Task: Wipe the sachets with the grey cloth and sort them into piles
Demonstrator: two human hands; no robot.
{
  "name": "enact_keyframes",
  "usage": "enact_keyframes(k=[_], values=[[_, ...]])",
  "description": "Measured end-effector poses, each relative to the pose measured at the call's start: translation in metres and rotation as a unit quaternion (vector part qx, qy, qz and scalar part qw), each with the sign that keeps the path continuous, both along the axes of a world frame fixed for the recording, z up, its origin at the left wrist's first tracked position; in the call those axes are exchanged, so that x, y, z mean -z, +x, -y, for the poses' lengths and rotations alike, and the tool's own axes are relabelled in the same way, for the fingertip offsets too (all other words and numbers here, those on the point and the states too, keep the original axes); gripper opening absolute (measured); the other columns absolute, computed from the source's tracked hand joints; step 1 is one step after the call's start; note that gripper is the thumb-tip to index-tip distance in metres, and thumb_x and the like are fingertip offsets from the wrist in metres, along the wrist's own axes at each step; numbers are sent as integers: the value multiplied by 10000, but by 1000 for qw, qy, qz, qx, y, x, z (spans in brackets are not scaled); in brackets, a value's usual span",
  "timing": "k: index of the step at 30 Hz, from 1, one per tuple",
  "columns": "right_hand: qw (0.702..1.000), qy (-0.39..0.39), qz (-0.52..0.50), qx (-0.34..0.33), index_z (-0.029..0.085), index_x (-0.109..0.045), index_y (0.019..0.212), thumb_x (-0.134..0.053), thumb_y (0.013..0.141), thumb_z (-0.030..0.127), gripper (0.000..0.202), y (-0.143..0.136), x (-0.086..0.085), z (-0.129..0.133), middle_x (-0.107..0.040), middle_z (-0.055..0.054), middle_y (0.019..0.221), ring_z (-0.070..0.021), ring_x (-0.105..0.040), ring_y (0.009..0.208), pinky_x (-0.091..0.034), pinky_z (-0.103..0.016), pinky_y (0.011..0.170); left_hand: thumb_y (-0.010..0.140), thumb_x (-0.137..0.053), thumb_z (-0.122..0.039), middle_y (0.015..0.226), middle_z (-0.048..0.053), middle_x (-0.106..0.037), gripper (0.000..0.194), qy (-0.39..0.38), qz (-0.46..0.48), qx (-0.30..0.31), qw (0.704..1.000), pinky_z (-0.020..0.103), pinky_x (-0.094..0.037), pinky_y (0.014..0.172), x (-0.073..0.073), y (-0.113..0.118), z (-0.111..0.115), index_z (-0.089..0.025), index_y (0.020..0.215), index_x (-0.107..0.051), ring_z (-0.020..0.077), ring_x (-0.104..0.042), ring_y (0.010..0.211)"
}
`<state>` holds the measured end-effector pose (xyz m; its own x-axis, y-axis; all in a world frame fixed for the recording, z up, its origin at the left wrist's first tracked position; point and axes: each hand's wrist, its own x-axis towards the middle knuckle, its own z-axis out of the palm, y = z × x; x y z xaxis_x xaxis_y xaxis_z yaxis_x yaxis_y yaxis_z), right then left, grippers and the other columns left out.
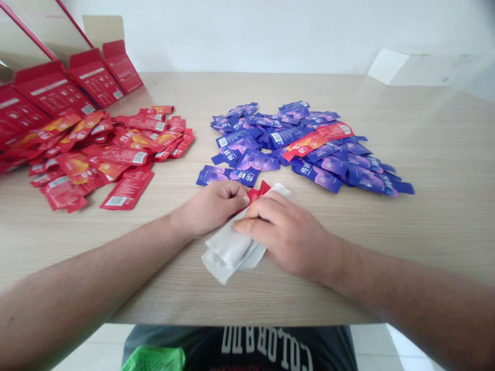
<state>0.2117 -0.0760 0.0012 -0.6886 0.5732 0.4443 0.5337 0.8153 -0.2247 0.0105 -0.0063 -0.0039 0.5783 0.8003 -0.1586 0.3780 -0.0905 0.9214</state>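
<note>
My left hand (217, 206) is closed near the table's front middle, thumb and fingers pinching a red sachet (258, 191). Part of that sachet is hidden under my fingers and behind the white piece. My right hand (292, 226) is closed on a folded white sheet (235, 247), thin and soft-looking, which lies slantwise against the red sachet. Whether it is a cloth, tissue or pouch, I cannot tell. Just beyond my hands spreads a pile of purple sachets (247, 139), with a long red and orange sachet (317, 140) lying across its top.
A heap of red sachets (127, 149) lies at the left, beside a row of red cartons (54, 90) with raised flaps. A white box (410, 69) stands at the back right against the wall. Something green and meshed (154, 358) shows below the table's front edge.
</note>
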Motion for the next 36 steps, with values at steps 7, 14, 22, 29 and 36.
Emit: enact_keyframes(k=[7,14,22,29,36], values=[[988,-54,82,-116,196,-722,1045,-557,1001,224,173,4,-5,9,-645,-58,976,-224,-553,947,-475,-371,838,910,-594,-357,584,-63,-464,250,-18,38,-27,999,200,-288,454,2,-3,-1,-192,741,-512,72,-383,488],[995,-68,-75,-11,151,-691,1101,-629,930,193,187,35,-3,-31,-625,-92,1028,-215,-593,952,-498,-354,835,860,-657,-328,572,-60,-476,222,-137,110,2,984,199,-226,423,4,-4,-3,-190,754,-519,62,-370,447],[999,-38,-20,-17,164,-688,1089,-585,971,212,164,12,-4,-3,-632,-91,1022,-235,-572,965,-491,-388,865,837,-679,-323,544,-75,-452,228,-163,131,-82,974,184,-220,395,-1,1,5,-198,754,-507,57,-352,411],[996,-34,-57,58,169,-660,1165,-604,932,151,240,24,-2,-17,-625,-99,1085,-247,-585,1027,-500,-401,907,810,-707,-314,561,-66,-481,233,-179,148,-51,971,181,-259,413,0,0,3,-178,742,-532,51,-387,432],[989,-49,-107,88,227,-646,1156,-605,871,128,305,43,-2,-37,-644,-75,1097,-248,-622,1034,-512,-385,906,843,-687,-367,644,-46,-550,240,-120,86,-2,989,183,-347,458,-16,-17,-5,-182,796,-542,69,-477,502]])
